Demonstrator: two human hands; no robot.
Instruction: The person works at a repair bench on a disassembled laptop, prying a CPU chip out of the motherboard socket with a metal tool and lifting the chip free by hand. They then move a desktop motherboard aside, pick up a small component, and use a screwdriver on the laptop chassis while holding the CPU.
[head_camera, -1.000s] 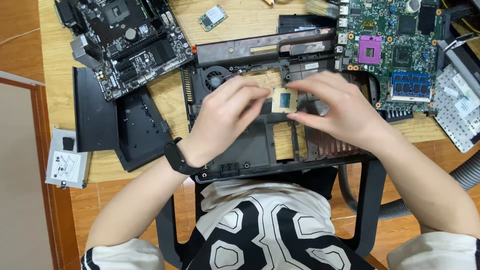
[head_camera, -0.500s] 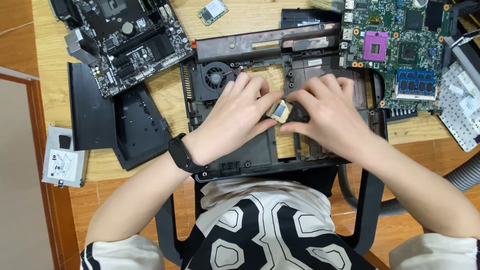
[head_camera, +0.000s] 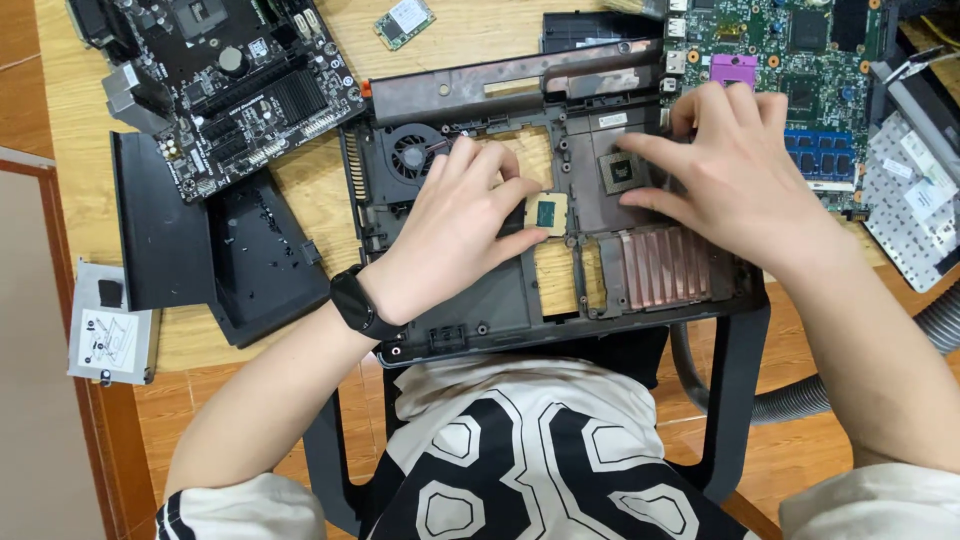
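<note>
Left hand (head_camera: 455, 235) pinches the chip (head_camera: 546, 213) by its edges; right hand (head_camera: 740, 165) rests open on the chassis (head_camera: 500, 300). Light, fragile, so edges only.

Matt blk plastic laptop chassis (head_camera: 480, 310), copper heatsink fins (head_camera: 665, 268), wood table (head_camera: 300, 190)

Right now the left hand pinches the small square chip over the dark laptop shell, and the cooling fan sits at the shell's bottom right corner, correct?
Nearly. The left hand does pinch the small square chip over the dark laptop shell, but the head view shows the cooling fan at the shell's upper left corner, not the bottom right.
</note>
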